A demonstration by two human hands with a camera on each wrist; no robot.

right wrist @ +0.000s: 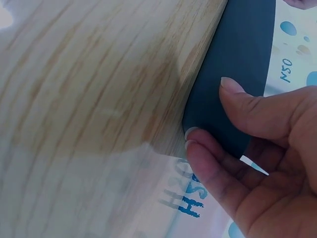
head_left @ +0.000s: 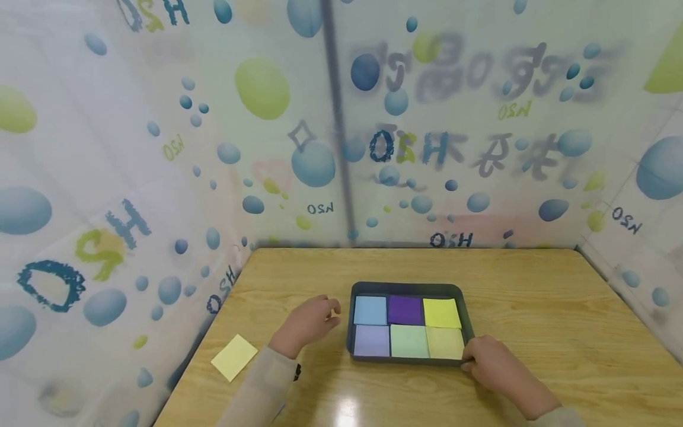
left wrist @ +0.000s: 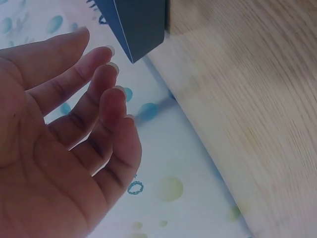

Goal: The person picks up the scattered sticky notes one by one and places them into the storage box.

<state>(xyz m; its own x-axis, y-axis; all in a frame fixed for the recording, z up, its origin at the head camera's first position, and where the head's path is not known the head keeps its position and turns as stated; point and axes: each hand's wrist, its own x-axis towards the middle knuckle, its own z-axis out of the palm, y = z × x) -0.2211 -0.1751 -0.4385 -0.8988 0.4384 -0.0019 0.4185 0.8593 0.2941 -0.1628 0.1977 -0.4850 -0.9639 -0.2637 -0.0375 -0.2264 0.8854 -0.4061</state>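
A dark grey shallow tray [head_left: 408,361] lies on the wooden table. Inside it are two rows of square sticky notes: blue [head_left: 370,311], purple [head_left: 405,310] and bright yellow [head_left: 441,313] behind, lavender [head_left: 372,340], pale green [head_left: 409,341] and pale yellow [head_left: 446,343] in front. My right hand [head_left: 492,363] holds the tray's near right corner; in the right wrist view the thumb [right wrist: 257,111] lies against the dark wall and the fingers reach round the corner. My left hand [head_left: 312,319] hovers just left of the tray, apart from it, with loosely bent fingers and nothing in them.
A loose pale yellow sticky note [head_left: 233,357] lies on the table [head_left: 544,308] at the left, beside the left forearm. Printed curtains [head_left: 453,178] with blue and green bubbles enclose the table at the back and on both sides.
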